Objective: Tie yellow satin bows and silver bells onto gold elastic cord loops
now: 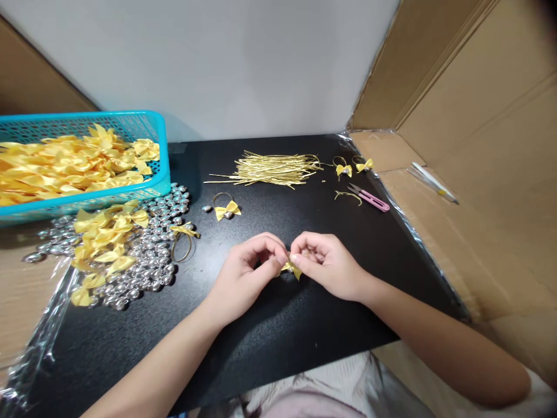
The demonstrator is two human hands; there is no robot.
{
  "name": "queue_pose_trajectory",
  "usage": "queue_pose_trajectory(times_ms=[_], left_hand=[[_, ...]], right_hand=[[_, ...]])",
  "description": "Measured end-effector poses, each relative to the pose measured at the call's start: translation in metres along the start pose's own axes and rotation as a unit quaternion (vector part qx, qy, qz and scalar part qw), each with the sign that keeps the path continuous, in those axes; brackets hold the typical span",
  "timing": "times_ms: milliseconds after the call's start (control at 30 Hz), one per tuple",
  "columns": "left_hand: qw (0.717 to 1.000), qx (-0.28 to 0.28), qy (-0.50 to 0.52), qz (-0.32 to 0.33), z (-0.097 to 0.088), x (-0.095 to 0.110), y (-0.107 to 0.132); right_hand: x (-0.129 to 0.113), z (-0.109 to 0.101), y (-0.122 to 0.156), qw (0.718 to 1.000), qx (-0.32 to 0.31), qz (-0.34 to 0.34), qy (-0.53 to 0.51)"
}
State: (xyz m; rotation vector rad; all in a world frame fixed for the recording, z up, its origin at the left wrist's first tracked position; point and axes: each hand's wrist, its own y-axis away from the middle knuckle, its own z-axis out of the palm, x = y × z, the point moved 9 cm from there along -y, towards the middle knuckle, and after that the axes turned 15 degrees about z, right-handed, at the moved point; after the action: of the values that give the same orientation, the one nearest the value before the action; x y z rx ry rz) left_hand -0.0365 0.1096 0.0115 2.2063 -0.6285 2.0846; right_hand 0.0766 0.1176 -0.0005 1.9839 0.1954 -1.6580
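Note:
A small yellow ribbon bow (296, 271) is between my two hands over the black table, mostly hidden by the fingers. My left hand (250, 273) pinches it from the left with thumb and forefinger. From the other side, my right hand (328, 264) closes thumb and fingertips on it, the two hands almost touching. Any tie in the fingertips is too small to make out. Left of my hands lie a bow with a gold loop and silver bell-like bead (188, 229) and, farther back, a similar looped bow (228, 211).
A turquoise basket (163, 157) of yellow bows stands back left, with silver beads (152, 261) and loose bows (108, 232) before it. Gold twist ties (274, 168) lie at the back. Pink thread snips (374, 200), two looped bows (343, 169) and white tweezers (430, 181) are right.

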Motion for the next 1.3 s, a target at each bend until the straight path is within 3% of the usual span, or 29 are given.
queue_pose_trajectory(times_ms=[133,433,1000,1300], left_hand=[[0.985,-0.036,0.158,-0.056,0.011,-0.010,0.002],[0.926,0.042,0.369,-0.074,0.005,-0.007,0.000],[0.848,0.115,0.497,-0.146,0.009,-0.012,0.002],[0.843,0.134,0.501,-0.141,-0.005,-0.013,0.001]], right_hand=[[-0.004,-0.001,0.002,1.000,-0.004,-0.006,0.004],[-0.002,-0.013,-0.003,0.999,0.043,0.003,0.000],[0.001,-0.020,-0.005,0.998,0.057,0.011,-0.001],[0.000,-0.025,-0.008,0.997,0.046,0.029,-0.057]])
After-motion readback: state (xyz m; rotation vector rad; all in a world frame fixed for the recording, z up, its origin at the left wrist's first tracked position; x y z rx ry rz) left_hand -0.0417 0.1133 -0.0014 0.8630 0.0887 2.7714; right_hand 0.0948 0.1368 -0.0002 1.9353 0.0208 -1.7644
